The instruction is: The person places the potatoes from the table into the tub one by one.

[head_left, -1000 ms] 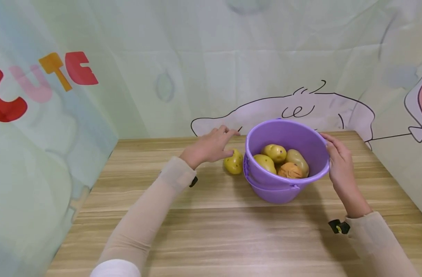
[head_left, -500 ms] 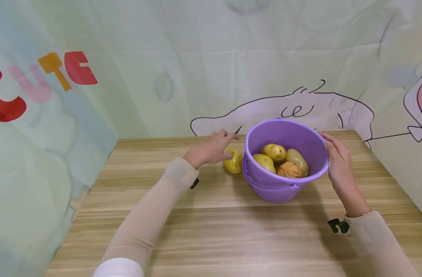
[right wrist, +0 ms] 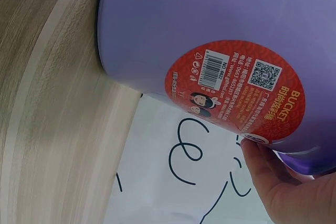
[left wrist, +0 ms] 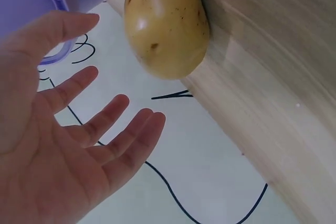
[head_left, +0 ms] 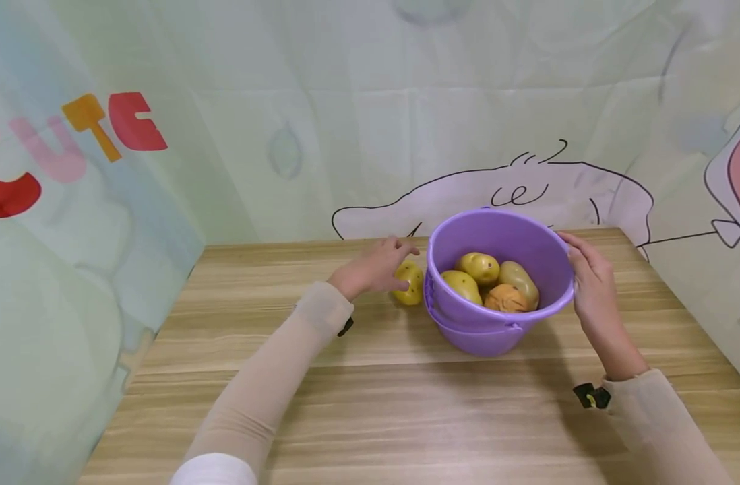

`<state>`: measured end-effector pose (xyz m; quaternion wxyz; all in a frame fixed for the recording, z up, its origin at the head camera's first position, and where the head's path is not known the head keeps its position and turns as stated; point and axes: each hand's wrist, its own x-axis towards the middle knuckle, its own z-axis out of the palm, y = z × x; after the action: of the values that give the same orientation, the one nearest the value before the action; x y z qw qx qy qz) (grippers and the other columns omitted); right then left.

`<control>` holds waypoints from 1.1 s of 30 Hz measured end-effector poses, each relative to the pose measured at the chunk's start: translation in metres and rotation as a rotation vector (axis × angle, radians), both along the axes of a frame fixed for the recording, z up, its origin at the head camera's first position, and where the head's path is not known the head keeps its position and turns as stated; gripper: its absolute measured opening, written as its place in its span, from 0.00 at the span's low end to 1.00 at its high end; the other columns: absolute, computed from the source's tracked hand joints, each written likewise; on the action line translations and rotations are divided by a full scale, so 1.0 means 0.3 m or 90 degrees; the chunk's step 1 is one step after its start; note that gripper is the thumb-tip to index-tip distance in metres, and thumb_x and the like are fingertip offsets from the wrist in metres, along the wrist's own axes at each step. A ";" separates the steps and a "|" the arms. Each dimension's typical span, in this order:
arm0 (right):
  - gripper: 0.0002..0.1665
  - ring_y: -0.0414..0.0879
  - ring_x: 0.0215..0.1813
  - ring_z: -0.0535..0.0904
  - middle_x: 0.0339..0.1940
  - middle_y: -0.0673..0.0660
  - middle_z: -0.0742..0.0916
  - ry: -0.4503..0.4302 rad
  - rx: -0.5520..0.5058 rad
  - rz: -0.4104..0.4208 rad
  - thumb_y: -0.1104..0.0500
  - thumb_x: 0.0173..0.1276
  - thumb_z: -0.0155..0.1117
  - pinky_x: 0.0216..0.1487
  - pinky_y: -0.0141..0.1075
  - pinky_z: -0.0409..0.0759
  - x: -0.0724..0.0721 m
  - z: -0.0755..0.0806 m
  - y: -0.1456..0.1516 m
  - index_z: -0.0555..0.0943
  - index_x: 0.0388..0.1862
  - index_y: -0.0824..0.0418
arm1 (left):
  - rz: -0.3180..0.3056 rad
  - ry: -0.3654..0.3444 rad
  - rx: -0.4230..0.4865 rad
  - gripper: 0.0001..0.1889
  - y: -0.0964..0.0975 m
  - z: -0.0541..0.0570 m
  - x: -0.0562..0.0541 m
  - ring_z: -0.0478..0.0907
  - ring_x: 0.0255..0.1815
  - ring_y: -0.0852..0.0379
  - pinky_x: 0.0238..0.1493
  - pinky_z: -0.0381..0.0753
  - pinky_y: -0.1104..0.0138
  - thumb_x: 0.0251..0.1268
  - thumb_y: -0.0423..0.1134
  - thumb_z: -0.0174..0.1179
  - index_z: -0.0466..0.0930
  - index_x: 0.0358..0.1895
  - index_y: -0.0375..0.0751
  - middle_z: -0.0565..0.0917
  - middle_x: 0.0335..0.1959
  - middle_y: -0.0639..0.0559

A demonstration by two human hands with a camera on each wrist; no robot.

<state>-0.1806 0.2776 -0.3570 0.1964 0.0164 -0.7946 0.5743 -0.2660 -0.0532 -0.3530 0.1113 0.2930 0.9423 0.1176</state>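
A purple bucket (head_left: pixel 485 337) stands on the wooden table, holding several potatoes (head_left: pixel 479 268) and a wrinkled orange-brown lump (head_left: pixel 506 298). My right hand (head_left: pixel 597 296) grips the bucket's right rim; the right wrist view shows its fingers against the outer wall near a red label (right wrist: pixel 236 93). Just left of the bucket lies one yellow potato (left wrist: pixel 167 24) with dark specks. Around its far left side my left hand (head_left: pixel 373 269) hovers, fingers spread and slightly bent, thumb overlapping the potato in the head view. In the left wrist view a gap shows between those fingers and the potato.
The wooden tabletop (head_left: pixel 370 417) reaches back to a pale printed curtain (head_left: pixel 255 121) with a cartoon outline and coloured letters. Another curtain side (head_left: pixel 710 283) borders the table on the right. The bucket's handle (head_left: pixel 473 330) hangs down along its front.
My left hand has come slightly right and down, nearer the potato beside the bucket. The right hand stays at the rim, and the bucket has not visibly moved on the table.
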 end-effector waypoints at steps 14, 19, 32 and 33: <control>0.26 0.38 0.53 0.75 0.52 0.45 0.82 0.007 -0.002 -0.006 0.55 0.82 0.42 0.49 0.24 0.73 0.005 0.002 -0.006 0.74 0.66 0.69 | 0.001 -0.035 0.025 0.40 0.020 -0.047 0.002 0.64 0.67 0.44 0.61 0.74 0.51 0.59 0.47 0.71 0.64 0.74 0.48 0.64 0.69 0.40; 0.26 0.38 0.53 0.75 0.52 0.45 0.81 0.007 -0.002 -0.006 0.55 0.82 0.42 0.48 0.24 0.74 0.005 0.002 -0.004 0.74 0.67 0.69 | -0.002 -0.038 0.027 0.40 0.027 -0.060 -0.002 0.66 0.66 0.43 0.61 0.73 0.49 0.58 0.48 0.72 0.65 0.73 0.47 0.66 0.69 0.40; 0.26 0.37 0.53 0.75 0.52 0.44 0.81 0.004 -0.001 -0.007 0.55 0.82 0.42 0.48 0.23 0.74 0.003 0.000 -0.001 0.74 0.67 0.69 | 0.003 -0.020 -0.010 0.39 0.039 -0.081 0.001 0.65 0.63 0.44 0.56 0.77 0.50 0.57 0.50 0.71 0.66 0.72 0.49 0.66 0.68 0.41; 0.26 0.37 0.53 0.75 0.53 0.44 0.81 0.003 -0.001 -0.007 0.55 0.82 0.42 0.49 0.23 0.73 0.003 0.000 -0.001 0.74 0.67 0.69 | 0.004 -0.019 -0.012 0.39 0.040 -0.083 0.001 0.65 0.64 0.44 0.56 0.77 0.50 0.57 0.50 0.71 0.67 0.72 0.50 0.66 0.68 0.42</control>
<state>-0.1797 0.2774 -0.3569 0.2011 0.0134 -0.7940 0.5735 -0.2658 -0.0413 -0.3779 0.1279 0.2868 0.9427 0.1131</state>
